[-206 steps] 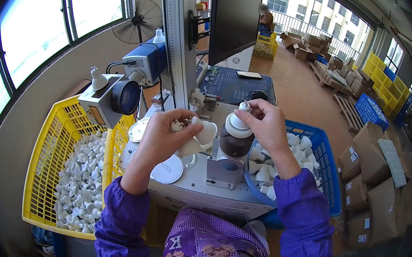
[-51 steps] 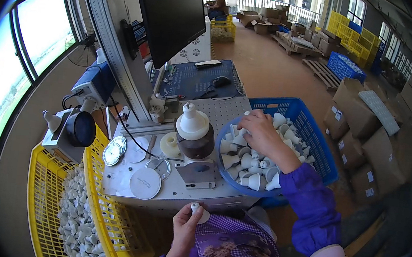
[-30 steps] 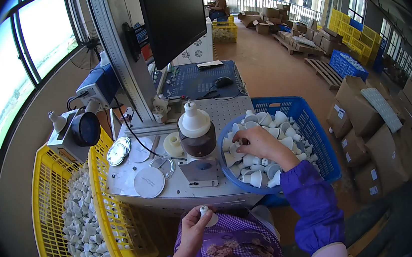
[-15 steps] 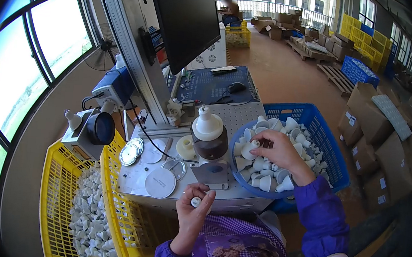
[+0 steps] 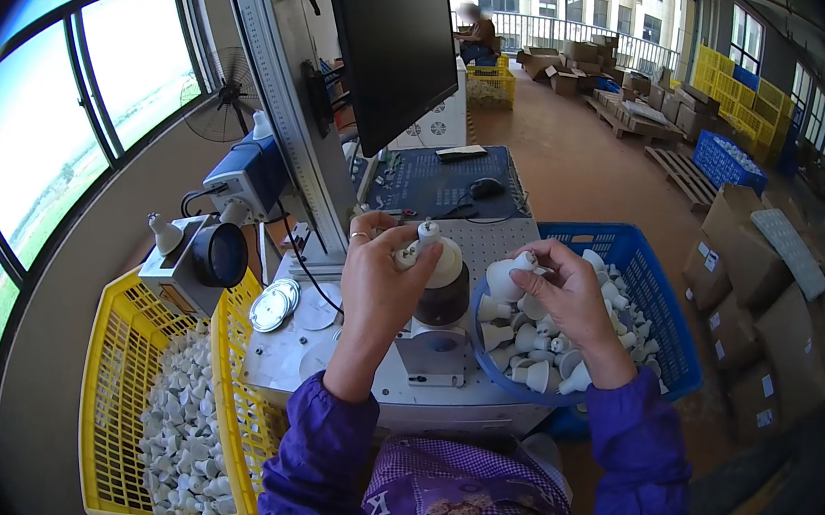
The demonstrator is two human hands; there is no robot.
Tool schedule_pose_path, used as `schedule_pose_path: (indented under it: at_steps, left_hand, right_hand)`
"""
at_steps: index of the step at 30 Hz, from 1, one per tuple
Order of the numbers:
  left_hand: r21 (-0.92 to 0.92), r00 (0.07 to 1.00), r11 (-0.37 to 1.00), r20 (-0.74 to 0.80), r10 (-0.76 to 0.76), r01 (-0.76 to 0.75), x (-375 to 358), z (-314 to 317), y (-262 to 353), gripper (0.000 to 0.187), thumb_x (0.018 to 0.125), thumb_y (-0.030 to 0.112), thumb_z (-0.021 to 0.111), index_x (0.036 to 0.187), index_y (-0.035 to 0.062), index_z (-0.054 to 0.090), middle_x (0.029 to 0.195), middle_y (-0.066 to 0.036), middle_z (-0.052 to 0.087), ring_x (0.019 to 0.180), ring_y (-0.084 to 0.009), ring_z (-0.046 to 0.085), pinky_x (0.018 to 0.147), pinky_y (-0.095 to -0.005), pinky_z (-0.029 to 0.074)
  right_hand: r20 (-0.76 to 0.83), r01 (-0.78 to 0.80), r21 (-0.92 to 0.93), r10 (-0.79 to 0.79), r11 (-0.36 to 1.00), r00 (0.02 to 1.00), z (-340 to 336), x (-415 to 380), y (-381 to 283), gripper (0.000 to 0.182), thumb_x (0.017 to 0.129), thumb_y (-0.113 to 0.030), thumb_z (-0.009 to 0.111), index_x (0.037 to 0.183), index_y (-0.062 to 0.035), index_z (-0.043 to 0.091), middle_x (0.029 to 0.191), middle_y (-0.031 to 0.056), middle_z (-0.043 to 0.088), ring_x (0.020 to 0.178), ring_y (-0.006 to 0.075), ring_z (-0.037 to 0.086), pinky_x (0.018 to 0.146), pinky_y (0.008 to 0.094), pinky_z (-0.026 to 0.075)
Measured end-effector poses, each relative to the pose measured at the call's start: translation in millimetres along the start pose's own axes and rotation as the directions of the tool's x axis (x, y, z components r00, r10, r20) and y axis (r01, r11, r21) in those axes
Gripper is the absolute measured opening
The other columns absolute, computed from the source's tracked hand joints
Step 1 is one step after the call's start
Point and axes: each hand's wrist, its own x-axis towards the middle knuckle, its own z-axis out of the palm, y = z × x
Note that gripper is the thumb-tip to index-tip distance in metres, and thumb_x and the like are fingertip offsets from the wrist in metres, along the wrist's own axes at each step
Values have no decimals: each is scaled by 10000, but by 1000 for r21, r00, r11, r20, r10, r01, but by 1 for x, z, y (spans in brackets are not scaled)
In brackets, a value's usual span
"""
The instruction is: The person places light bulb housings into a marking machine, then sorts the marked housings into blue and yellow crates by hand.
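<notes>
My left hand (image 5: 376, 269) is closed at the neck of a white cone-shaped lamp housing (image 5: 448, 263), which sits on a dark round holder (image 5: 443, 303). A second small white end (image 5: 407, 256) shows between its curled fingers; the rest of that piece is hidden by the hand. To the right, my right hand (image 5: 570, 289) pinches another white lamp housing (image 5: 503, 279) by its narrow end, tilted, above a round blue basin (image 5: 480, 341). Many similar housings (image 5: 541, 376) are heaped in that basin.
A blue crate (image 5: 668, 310) stands under and behind the basin. Yellow crates (image 5: 237, 395) with white parts are at lower left. A machine column (image 5: 292, 114), monitor (image 5: 392, 69) and lens unit (image 5: 219, 254) rise over the bench. Cartons (image 5: 736, 241) stand at right; a person (image 5: 476, 38) sits far back.
My left hand has risen from the bench's front edge to the housing on the holder. My right hand has lifted its housing slightly and turned it. The view has shifted a little.
</notes>
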Motion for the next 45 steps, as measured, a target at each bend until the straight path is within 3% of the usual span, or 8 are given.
schedule_pose_path:
  at_steps: [7, 12, 19, 24, 34, 39, 43, 45]
  left_hand:
    - [-261, 973, 963, -229, 5, -66, -33, -30, 0, 259, 752, 104, 736, 969, -19, 665, 1080, -85, 504, 895, -165, 566, 723, -289, 482]
    - [-468, 977, 876, -105, -184, 115, -71, -39, -30, 220, 781, 60, 701, 983, -12, 656, 983, -85, 622, 900, -82, 546, 671, -218, 451]
    - [-716, 893, 557, 215, -396, 420, -107, -35, -37, 225, 801, 64, 677, 1019, 18, 642, 832, -54, 620, 662, -126, 604, 626, -249, 475]
    - [-785, 857, 382, 349, -378, 488, -120, -29, -34, 231, 799, 67, 666, 1023, 16, 640, 861, -50, 618, 720, -125, 598, 668, -249, 471]
    - [-761, 798, 286, 469, -378, 583, -135, -18, -34, 209, 808, 74, 668, 1007, 16, 645, 923, -71, 640, 782, -132, 602, 710, -253, 484]
    - [-775, 796, 246, 481, -368, 582, -141, -21, -35, 210, 807, 63, 667, 1003, -3, 628, 982, -110, 656, 849, -156, 620, 747, -271, 499]
    - [-753, 756, 214, 509, -412, 623, -151, -20, -49, 202, 811, 51, 660, 1002, -6, 628, 977, -109, 655, 857, -162, 623, 747, -272, 498]
    - [-752, 740, 174, 529, -415, 635, -155, -17, -53, 198, 812, 44, 657, 1001, -9, 628, 977, -108, 655, 851, -165, 624, 745, -273, 498]
  right_hand:
    - [45, 63, -29, -61, 998, 997, 40, 41, -32, 271, 851, -223, 689, 1030, -32, 617, 989, 55, 659, 887, 100, 595, 741, 255, 481]
    - [82, 220, -349, -204, 911, 976, 69, 54, -25, 276, 788, -234, 710, 963, -31, 644, 850, 184, 638, 854, 349, 582, 775, 416, 459]
    - [115, 100, -494, -50, 864, 992, 70, 54, -40, 303, 798, -245, 715, 1014, -47, 638, 895, 174, 616, 832, 288, 600, 763, 364, 465]
    - [103, 104, -428, -65, 898, 993, 72, 53, -31, 315, 811, -264, 706, 1028, -47, 635, 881, 174, 606, 806, 291, 618, 736, 372, 478]
    - [21, 112, -455, -115, 883, 993, 75, 47, -30, 312, 793, -259, 715, 1002, -40, 638, 873, 129, 670, 851, 301, 600, 745, 399, 477]
    - [-55, 157, -156, -167, 975, 984, 51, 45, -3, 293, 809, -245, 709, 1002, -39, 633, 881, 148, 660, 837, 293, 603, 745, 357, 483]
    - [-27, -179, -404, 184, 897, 983, 12, 29, 12, 174, 789, -155, 701, 880, -12, 664, 956, 151, 659, 880, 299, 596, 762, 359, 485]
    - [48, -71, -579, 121, 812, 991, 8, 12, 42, 158, 773, -130, 696, 879, -15, 673, 973, 123, 649, 933, 275, 568, 774, 365, 464]
